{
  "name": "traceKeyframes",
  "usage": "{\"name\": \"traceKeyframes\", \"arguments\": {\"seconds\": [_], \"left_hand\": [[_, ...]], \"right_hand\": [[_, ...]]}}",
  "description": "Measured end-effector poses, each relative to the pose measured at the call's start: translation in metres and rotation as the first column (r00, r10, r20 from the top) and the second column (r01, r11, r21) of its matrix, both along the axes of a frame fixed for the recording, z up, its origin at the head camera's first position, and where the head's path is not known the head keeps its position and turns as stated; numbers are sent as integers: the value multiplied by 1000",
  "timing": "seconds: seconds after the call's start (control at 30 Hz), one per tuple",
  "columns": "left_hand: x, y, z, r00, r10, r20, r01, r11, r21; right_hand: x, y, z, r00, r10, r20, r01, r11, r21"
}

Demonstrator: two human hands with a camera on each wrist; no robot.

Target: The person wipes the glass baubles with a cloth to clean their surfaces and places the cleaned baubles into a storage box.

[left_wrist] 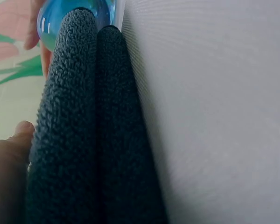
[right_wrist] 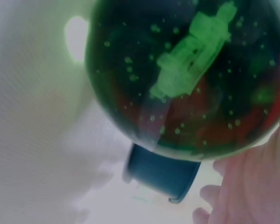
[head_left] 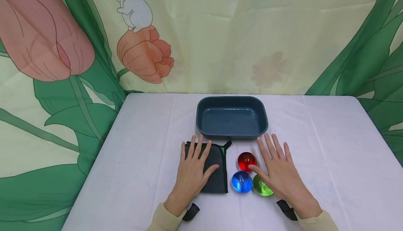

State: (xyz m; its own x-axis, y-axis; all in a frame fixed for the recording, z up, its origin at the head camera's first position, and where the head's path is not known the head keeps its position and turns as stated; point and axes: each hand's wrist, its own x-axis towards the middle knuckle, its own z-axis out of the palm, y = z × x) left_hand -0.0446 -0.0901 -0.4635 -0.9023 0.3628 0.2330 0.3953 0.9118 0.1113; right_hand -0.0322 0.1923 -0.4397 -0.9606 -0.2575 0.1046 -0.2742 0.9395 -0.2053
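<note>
No text, brand, number or sign is readable, though the wrist views look blurry.

Left sleeve [head_left: 164, 221]: pale cream cloth, ending at the wrist behind the left hand [head_left: 191, 175]
Right sleeve [head_left: 318, 222]: matching pale cream, ending behind the right hand [head_left: 281, 173]
Left wrist piece [head_left: 191, 212]: black, blocky, thumb side, behind the palm
Right wrist piece [head_left: 286, 210]: black, flatter, longer-looking, thumb side too, behind the palm

Soft, even light covered the white cloth-covered bench [head_left: 315, 175] in the crisp head view; the left wrist view was dimmer, the right hazy, with glare beside the transparent green glassy ball [right_wrist: 191, 84].
</note>
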Motion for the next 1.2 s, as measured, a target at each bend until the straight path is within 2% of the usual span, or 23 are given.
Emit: {"name": "traceKeyframes", "arguments": {"seconds": [0.27, 0.73, 0.93, 1.1, 1.2], "left_hand": [[2, -2, 3, 1000, 16, 7, -16, 999, -42], [2, -3, 3, 999, 31, 23, -30, 998, -51], [3, -6, 5, 999, 31, 22, -30, 999, -39], [3, -9, 6, 999, 36, 22, -35, 999, -20], [4, -12, 6, 998, 47, 41, -46, 999, -16]], "right_hand": [[2, -1, 0, 1000, -9, 11, 9, 1000, 4], [2, 0, 1, 1000, 6, -11, -6, 1000, 5], [-1, -4, -2, 1000, 22, 13, -22, 1000, -1], [-3, -7, 1, 998, 55, -18, -55, 998, 15], [-4, -9, 4, 998, 64, -8, -64, 998, 16]]}}
